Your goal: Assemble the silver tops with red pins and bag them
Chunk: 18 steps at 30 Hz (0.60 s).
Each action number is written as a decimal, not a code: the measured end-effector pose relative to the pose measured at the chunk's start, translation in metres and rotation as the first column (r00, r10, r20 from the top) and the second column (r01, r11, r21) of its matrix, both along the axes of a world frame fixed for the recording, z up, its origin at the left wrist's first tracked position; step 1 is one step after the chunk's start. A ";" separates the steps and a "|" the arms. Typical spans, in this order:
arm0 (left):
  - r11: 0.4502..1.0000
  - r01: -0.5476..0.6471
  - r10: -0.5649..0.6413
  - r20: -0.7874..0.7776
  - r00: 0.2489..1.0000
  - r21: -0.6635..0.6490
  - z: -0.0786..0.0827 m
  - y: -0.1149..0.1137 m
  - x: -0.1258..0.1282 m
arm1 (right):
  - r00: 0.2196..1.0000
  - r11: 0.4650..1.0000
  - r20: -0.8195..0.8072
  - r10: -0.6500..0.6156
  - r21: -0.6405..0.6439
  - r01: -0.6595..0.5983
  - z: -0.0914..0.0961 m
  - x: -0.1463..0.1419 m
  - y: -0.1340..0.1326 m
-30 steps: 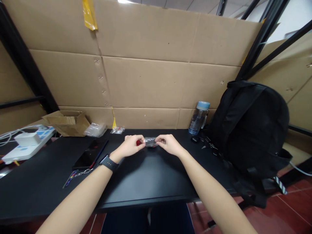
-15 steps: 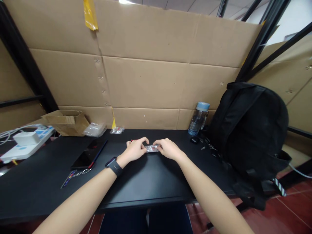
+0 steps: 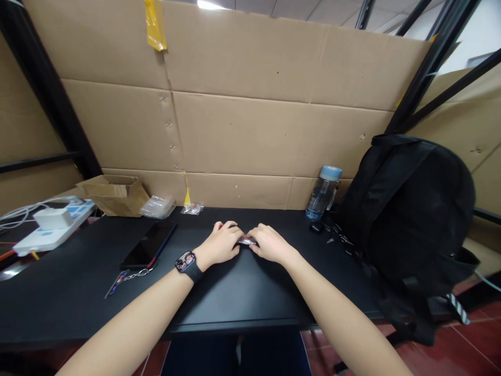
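Between my two hands, just above or on the black table, is a small clear plastic bag, mostly covered by my fingers. My left hand, with a dark watch on its wrist, pinches the left end. My right hand grips the right end with thumb and fingers. What the bag contains cannot be made out. A bit of something red shows behind my left fingers.
A phone with a keychain lies on the left, beyond it a power strip, a paper bag and plastic bags. A small packet lies near the cardboard wall. Rightward are a water bottle, keys and a black backpack.
My left hand has rolled over, palm more downward, so the watch face now shows. Both hands have closed in, and less of the bag is visible. The view has shifted slightly.
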<state>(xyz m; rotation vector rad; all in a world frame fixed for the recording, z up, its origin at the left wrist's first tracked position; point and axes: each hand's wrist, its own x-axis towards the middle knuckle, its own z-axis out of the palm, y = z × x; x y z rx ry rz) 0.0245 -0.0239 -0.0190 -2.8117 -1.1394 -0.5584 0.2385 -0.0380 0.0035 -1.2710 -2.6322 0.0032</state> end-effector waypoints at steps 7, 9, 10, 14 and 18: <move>0.991 -0.033 0.058 0.192 0.980 -0.131 -0.003 0.009 0.003 | 0.981 0.992 -0.154 -0.117 -0.059 0.109 0.005 0.004 -0.001; 0.988 -0.046 0.081 0.243 0.967 -0.147 0.001 0.011 0.001 | 0.959 0.980 -0.202 -0.197 -0.075 0.186 0.009 0.007 -0.001; 0.987 -0.056 0.096 0.274 0.957 -0.151 0.003 0.013 -0.002 | 0.945 0.972 -0.226 -0.235 -0.076 0.224 0.011 0.008 -0.001; 0.966 -0.177 0.238 0.374 0.896 -0.190 0.008 0.044 -0.027 | 0.895 0.945 -0.306 -0.325 -0.066 0.321 0.019 0.016 0.002; 0.787 -0.538 0.613 0.283 0.738 -0.303 0.006 0.093 -0.061 | 0.869 0.935 -0.352 -0.346 -0.060 0.348 0.022 0.023 0.005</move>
